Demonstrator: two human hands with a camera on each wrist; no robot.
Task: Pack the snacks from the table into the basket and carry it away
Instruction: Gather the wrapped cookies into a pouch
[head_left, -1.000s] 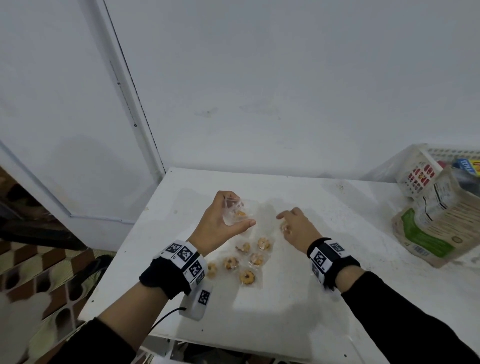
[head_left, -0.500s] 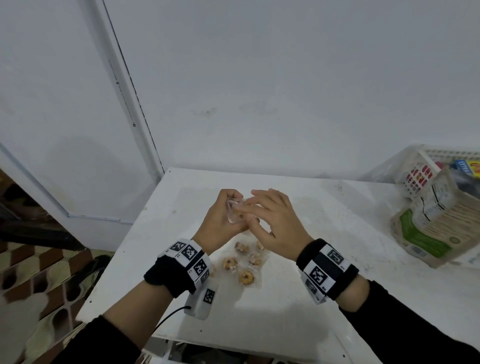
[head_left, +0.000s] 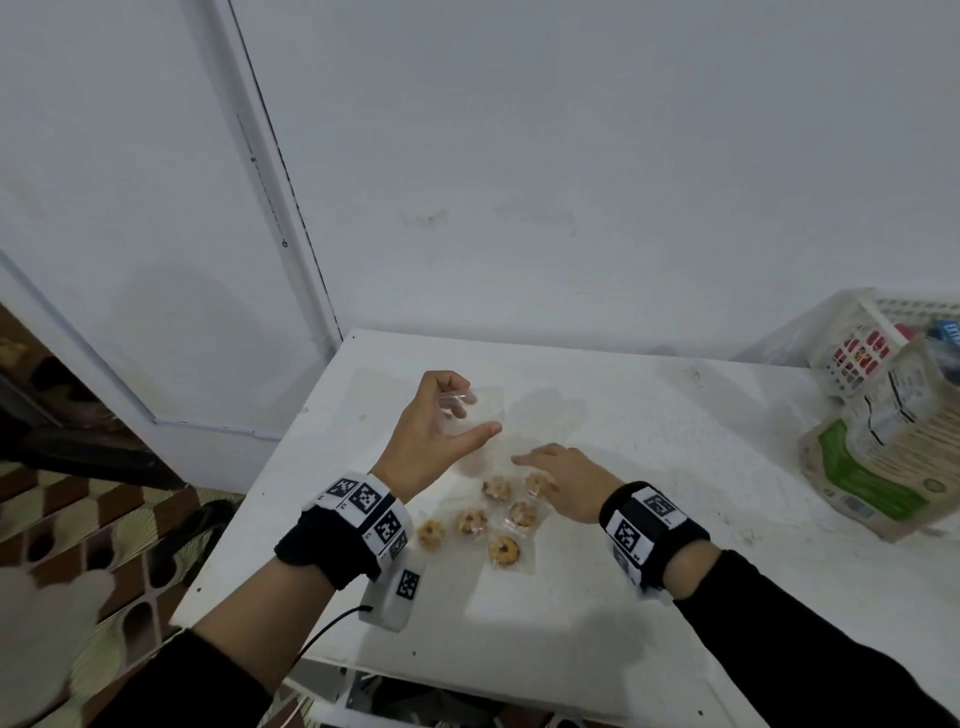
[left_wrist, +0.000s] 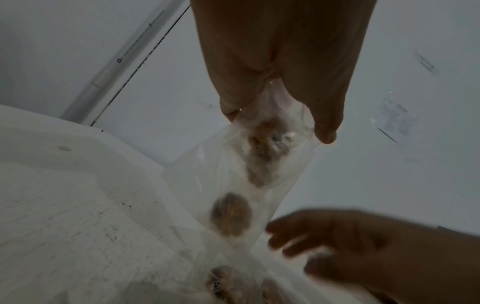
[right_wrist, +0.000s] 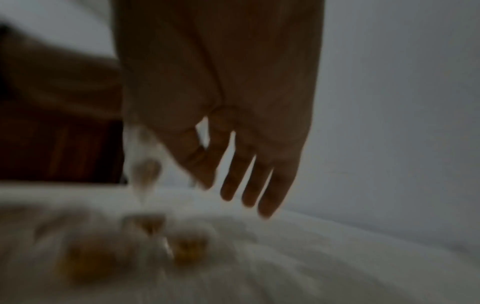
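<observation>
Now, at the far left of the scene, past the table edge, a patterned tile floor (head_left: 78, 545) is visible below a white door frame (head_left: 291, 208). On the white table (head_left: 649, 597) the left hand (head_left: 434, 434) is raised a little above the surface, and its fingers (left_wrist: 326, 125) and thumb pinch the top of a clear plastic bag (head_left: 475, 415). In the left wrist view this bag (left_wrist: 233, 174) hangs down from the hand to the table, and some cookies are inside it, but they are blurred. Just near and to the right of this hand, a group of small wrapped cookies (head_left: 498, 519) lies on the table, close together.

The right hand (head_left: 566, 480) is low over the right side of this group, with the fingers (right_wrist: 249, 179) extended and slightly apart, holding nothing. Whether the fingertips touch a cookie, I cannot tell, because the right wrist view is blurred. Both wrists carry black bands with square printed markers.

Further right, well apart from the cookies, a large snack pouch (head_left: 883, 467) with green and beige print leans at the right edge of the table. Just behind it, at the far right, stands the white plastic basket (head_left: 852, 358), with some colourful packets already inside.
</observation>
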